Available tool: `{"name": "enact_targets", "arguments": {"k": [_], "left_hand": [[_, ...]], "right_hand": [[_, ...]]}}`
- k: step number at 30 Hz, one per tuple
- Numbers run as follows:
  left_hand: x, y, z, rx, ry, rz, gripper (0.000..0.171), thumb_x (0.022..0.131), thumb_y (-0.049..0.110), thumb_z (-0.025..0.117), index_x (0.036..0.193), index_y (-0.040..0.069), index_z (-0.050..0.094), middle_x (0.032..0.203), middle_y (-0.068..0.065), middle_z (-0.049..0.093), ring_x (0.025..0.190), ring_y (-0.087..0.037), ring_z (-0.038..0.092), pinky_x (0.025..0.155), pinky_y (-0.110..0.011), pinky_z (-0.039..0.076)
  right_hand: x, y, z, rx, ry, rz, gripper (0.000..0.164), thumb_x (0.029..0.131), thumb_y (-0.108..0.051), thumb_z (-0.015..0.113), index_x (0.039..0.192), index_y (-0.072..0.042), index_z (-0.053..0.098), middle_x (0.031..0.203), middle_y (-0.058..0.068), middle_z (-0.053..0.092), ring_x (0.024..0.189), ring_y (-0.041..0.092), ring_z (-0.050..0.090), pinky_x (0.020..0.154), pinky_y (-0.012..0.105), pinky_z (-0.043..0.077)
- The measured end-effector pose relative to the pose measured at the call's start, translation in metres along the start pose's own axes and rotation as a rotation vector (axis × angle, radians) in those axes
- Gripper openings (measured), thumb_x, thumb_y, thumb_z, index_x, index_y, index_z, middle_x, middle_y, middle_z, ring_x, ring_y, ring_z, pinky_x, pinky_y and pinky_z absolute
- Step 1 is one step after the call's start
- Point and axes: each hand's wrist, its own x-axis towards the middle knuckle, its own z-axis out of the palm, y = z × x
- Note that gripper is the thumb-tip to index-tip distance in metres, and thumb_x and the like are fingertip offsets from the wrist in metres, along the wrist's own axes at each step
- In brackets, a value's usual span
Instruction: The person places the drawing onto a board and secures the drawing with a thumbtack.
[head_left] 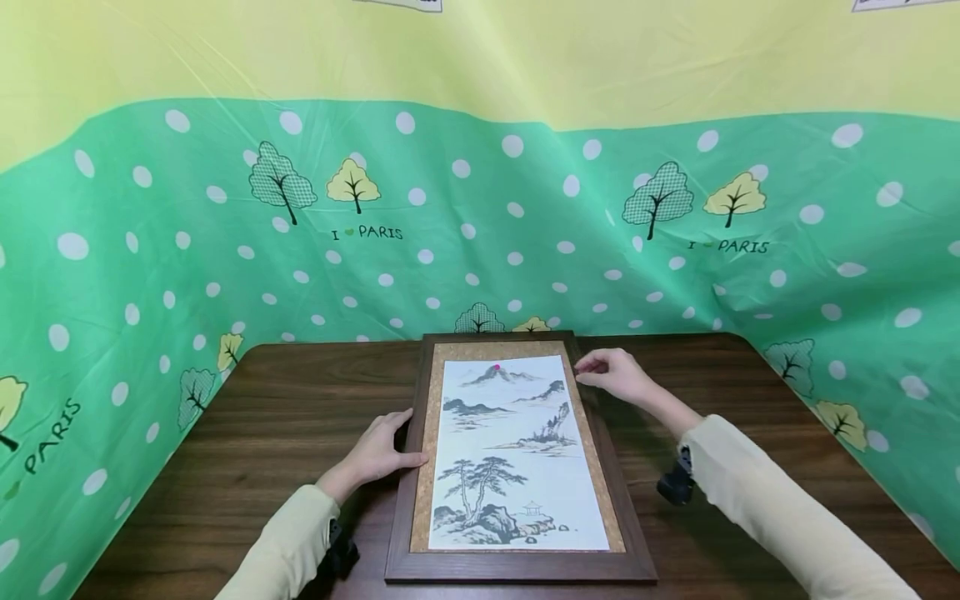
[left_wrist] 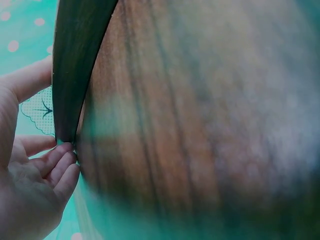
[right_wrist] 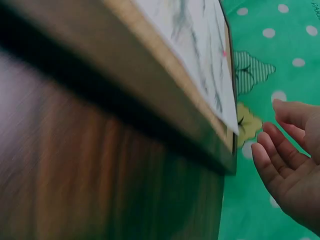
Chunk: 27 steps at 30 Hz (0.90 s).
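A cork board in a dark brown wooden frame lies on the table, its long sides running away from me. Over the cork is a white sheet with an ink landscape painting, and a pink pushpin sits near its top edge. My left hand grips the frame's left side, thumb on top; the left wrist view shows its fingers curled at the frame's edge. Close to the frame's upper right side, my right hand has loosely bent fingers and nothing between them.
The brown wood-grain table extends on both sides of the frame. A green and yellow curtain with dots and trees hangs behind and around it. Dark wrist cameras are strapped below both sleeves.
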Motion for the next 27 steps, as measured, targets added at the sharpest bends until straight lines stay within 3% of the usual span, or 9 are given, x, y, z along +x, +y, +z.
{"name": "enact_targets", "arguments": {"k": [12,27], "left_hand": [[0.001,0.001,0.001,-0.008,0.008,0.007,0.084,0.072,0.038,0.074,0.136,-0.002,0.038,0.133,-0.022,0.042,0.123,-0.037,0.036,0.094,-0.049,0.036],[-0.003,0.0,-0.005,0.023,-0.021,0.036,0.081,0.076,0.037,0.071,0.134,-0.008,0.037,0.133,-0.025,0.041,0.123,-0.039,0.036,0.095,-0.05,0.035]], "right_hand": [[-0.061,0.026,-0.034,-0.034,0.021,0.068,0.024,0.083,-0.014,0.066,0.098,0.005,0.064,0.089,0.01,0.065,0.077,0.015,0.057,0.064,0.023,0.047],[-0.097,0.046,-0.027,0.02,0.065,0.121,0.023,0.082,-0.011,0.067,0.096,0.007,0.064,0.084,0.01,0.065,0.069,0.007,0.056,0.059,0.022,0.047]]}}
